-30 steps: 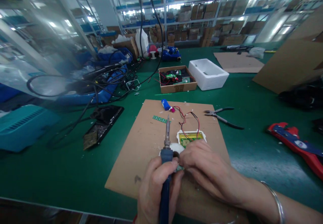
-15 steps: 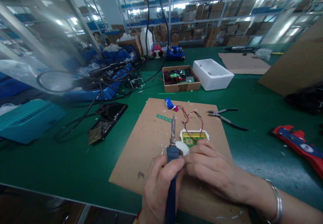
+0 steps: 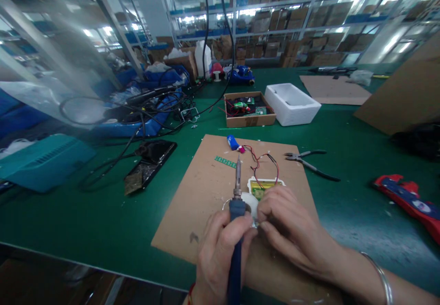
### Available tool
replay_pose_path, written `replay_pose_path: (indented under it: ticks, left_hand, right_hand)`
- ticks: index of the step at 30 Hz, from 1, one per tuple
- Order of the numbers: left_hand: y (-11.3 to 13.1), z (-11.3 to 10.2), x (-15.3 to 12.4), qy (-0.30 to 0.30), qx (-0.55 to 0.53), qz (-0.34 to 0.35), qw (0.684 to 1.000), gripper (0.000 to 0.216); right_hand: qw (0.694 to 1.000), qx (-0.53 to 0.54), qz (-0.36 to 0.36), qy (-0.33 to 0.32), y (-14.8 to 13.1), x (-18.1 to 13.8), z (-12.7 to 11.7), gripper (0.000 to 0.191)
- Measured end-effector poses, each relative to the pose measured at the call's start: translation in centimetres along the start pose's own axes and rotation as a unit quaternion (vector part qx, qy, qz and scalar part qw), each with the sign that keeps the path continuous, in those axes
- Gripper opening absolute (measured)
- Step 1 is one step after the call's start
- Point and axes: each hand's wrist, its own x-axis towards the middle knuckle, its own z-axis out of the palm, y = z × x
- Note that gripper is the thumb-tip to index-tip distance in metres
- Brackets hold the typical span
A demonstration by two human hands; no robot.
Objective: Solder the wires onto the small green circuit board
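Note:
My left hand (image 3: 222, 254) is wrapped round the dark blue handle of a soldering iron (image 3: 237, 190), whose metal tip points away from me. Just beyond its fingers is a white round spool (image 3: 250, 202), partly covered, with a thin wire loop beside it. My right hand (image 3: 292, 224) is closed in a pinch close to the left thumb; a tiny shiny bit shows between the hands, too small to name. Behind the right fingers lies a circuit board in a white frame (image 3: 257, 190), partly hidden. Red and black wires (image 3: 256, 160) run from it towards a blue battery (image 3: 232, 142).
A cardboard sheet (image 3: 178, 213) covers the work spot on the green table. On it lies a green strip of small boards (image 3: 225, 162). Pliers (image 3: 302, 157) rest at its right edge. Beyond stand a small carton (image 3: 250, 120) and a white foam box (image 3: 299, 112). Tangled cables (image 3: 165, 108) lie left.
My right fingers have drawn back a little and bent into a pinch near the left thumb. The soldering iron stays in my left hand. The view has shifted slightly.

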Motion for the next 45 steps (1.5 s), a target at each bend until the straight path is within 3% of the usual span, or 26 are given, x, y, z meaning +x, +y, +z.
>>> replay_pose_path:
  ticks: [10,23,34,45]
  left_hand:
    - [0.06,0.42,0.23,0.032,-0.024,0.010,0.999,0.043]
    - [0.04,0.26,0.25,0.023,-0.021,0.019,0.999,0.045]
    - [-0.35,0.10,0.46,-0.001,-0.012,0.033,0.999,0.049]
    - [-0.32,0.10,0.39,0.006,-0.017,0.011,1.000,0.048]
  right_hand:
    - [0.996,-0.068,0.002,0.053,0.00,0.18,0.10,0.017]
    - [0.997,-0.053,0.019,0.052,0.01,-0.14,0.49,0.015]
    - [0.997,0.034,0.052,0.050,-0.20,-0.15,-0.18,0.012]
    - [0.997,0.003,0.013,0.079,0.14,-0.21,0.09,0.014]
